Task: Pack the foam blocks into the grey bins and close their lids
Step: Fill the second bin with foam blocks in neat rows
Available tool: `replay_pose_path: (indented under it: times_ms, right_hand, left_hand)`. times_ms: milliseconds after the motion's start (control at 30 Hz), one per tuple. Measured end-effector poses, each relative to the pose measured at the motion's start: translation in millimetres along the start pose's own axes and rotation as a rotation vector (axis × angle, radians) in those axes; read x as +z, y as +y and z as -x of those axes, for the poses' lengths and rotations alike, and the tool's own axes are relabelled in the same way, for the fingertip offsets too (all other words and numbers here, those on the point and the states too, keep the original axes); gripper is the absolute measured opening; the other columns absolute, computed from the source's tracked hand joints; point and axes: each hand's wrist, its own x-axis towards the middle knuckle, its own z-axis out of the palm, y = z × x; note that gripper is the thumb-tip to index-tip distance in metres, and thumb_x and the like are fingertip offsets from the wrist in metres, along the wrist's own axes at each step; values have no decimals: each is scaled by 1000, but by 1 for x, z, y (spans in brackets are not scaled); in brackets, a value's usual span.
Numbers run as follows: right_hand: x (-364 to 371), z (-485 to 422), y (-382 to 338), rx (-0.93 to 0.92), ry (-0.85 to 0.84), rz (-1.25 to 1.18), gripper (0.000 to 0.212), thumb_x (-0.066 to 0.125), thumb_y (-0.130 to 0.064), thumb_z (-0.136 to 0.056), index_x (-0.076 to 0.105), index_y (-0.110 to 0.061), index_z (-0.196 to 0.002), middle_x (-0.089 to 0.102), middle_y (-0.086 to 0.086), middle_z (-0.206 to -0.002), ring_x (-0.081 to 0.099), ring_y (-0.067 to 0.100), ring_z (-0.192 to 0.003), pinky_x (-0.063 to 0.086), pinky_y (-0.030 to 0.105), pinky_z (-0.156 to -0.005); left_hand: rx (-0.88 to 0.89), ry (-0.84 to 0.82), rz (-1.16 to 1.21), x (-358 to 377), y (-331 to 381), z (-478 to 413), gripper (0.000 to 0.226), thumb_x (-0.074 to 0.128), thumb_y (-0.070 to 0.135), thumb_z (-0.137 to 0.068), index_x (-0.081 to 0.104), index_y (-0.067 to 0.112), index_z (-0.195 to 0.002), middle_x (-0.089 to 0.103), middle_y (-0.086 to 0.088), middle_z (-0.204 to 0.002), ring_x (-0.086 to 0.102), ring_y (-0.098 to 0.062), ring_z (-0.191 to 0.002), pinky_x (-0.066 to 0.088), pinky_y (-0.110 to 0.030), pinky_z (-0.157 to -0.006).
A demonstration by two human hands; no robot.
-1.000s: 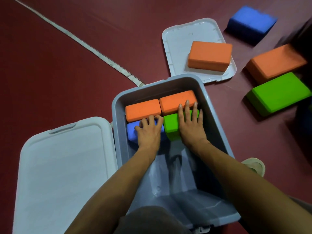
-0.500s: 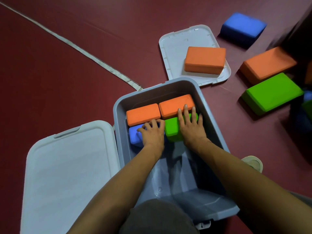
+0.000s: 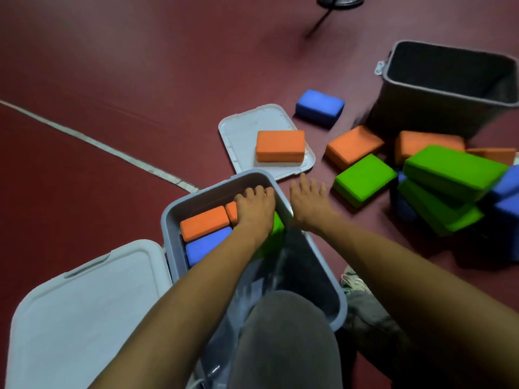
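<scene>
The near grey bin (image 3: 173,220) stands on the floor with four foam blocks packed side by side at its far end. These are an orange block (image 3: 204,223) and a blue block (image 3: 208,246) on the left, and a second orange block (image 3: 231,212) and a green block (image 3: 278,228) on the right.

The left hand (image 3: 255,209) lies on the second orange block and covers most of it. Its grip is bent down over the block's far edge by the bin wall, with the fingertips hidden. The right hand (image 3: 307,203) is outside the bin, just past its right rim and above the floor, with its grip wide and the fingers straight and spread, holding nothing.

The bin's hinged lid (image 3: 84,304) lies open to the left. Beyond the bin a loose lid (image 3: 240,136) rests on the floor and carries an orange foam block (image 3: 280,146).

Further right on the red floor (image 3: 112,66) lie:
- a blue foam block (image 3: 319,106)
- another orange foam block (image 3: 354,146)
- a green foam block (image 3: 363,178)
- a heap of green, blue and orange blocks (image 3: 452,169)

A second grey bin (image 3: 438,88) stands open behind them. A white line (image 3: 98,144) crosses the floor. A knee in grey cloth (image 3: 283,341) is at the bottom.
</scene>
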Motion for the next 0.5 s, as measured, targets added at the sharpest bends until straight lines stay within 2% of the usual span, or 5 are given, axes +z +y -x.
replay_pose_path:
  times_ms: [200,333,500]
  right_hand:
    - [-36,54,68,148,10,0,91,72,-41,-85,24,-6,-153,5,22,-165,21,46,-147,16,62,-117]
    - [-50,91,107,225,35,-23,90,72,-44,-84,26,-9,-153,7,22,-165,28,46,-143,21,62,-116]
    - [-60,128,149,291,17,-53,95,72,-51,-84,22,-12,-155,7,22,-166,25,46,-146,20,63,-117]
  left_hand:
    - [101,58,91,-57,50,10,57,69,35,-89,40,18,-135,48,-10,-137,48,-33,-127,44,-46,-94]
    - [232,92,25,-98,82,20,63,71,43,-88,42,21,-140,46,-9,-139,46,-32,-127,44,-47,-95]
    - [322,122,30,-130,134,29,63,69,47,-89,41,21,-140,45,-9,-142,43,-33,-132,44,-46,-96]
